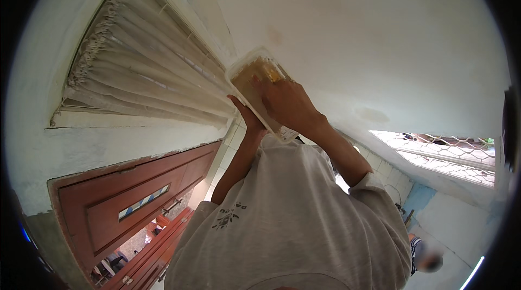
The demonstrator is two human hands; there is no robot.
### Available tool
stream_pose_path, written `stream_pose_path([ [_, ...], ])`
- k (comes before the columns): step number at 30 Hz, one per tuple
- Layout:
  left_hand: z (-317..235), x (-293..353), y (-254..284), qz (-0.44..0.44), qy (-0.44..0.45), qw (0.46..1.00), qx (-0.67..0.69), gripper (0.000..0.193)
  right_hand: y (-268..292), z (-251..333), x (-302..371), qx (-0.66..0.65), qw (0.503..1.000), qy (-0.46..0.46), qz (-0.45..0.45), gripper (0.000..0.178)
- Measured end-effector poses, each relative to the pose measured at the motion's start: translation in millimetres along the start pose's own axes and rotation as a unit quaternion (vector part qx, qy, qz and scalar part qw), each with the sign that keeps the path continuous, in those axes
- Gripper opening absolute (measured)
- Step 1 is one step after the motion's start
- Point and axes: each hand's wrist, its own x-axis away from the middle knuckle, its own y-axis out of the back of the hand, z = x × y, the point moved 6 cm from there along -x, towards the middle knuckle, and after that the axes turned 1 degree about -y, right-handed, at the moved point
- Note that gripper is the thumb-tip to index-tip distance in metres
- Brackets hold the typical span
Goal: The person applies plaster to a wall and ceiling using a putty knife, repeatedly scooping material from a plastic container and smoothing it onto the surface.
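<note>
My left hand (pixel 252 119) grips the lower left side of a shallow rectangular clear plastic tub (pixel 234 67), its thumb standing out along the rim. The tub is tilted in front of my chest and looks brownish inside, with whitish smears near its far end. My right hand (pixel 287 104) is over the tub, fingers bent down into it. Against those fingers shows a small yellow piece (pixel 273 73); its kind is unclear. The fingertips are partly hidden, so what they pinch cannot be made out.
A pale wall (pixel 347 35) with faint patches rises ahead. Gathered curtains (pixel 146 62) cover a window at left, above a reddish-brown door (pixel 97 219). A meshed window opening (pixel 445 154) is at right. Another person (pixel 420 255) is at lower right.
</note>
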Motion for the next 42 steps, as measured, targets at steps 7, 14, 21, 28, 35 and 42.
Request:
stream_pose_path([
  [7,3.2,1.9,-4.4,-0.022,-0.013,0.995,-0.093,0.093,-14.8,2.7,-3.7,-0.013,0.999,0.027,0.034,0.027],
  [14,8.3,5.3,1.0,-0.008,0.036,0.999,-0.040,0.093,0.1,0.6,0.3,0.019,0.999,-0.034,0.013,0.028],
  [21,11.8,8.6,26.0,-0.039,0.074,0.996,-0.004,0.095,-14.1,3.2,-1.3,0.013,0.999,0.015,0.043,0.027],
  [28,6.1,12.1,22.2,-0.087,0.029,0.995,-0.047,0.096,-28.3,2.4,9.0,-0.028,0.999,0.019,0.030,0.022],
  [35,4.9,2.9,21.8,-0.027,0.029,0.998,0.054,0.092,-11.5,8.8,-2.7,-0.037,0.998,0.020,0.038,0.022],
  [42,28.3,-4.2,80.7,-0.065,0.118,0.981,0.138,0.093,-39.7,11.5,1.9,-0.009,0.994,0.027,0.109,0.022],
])
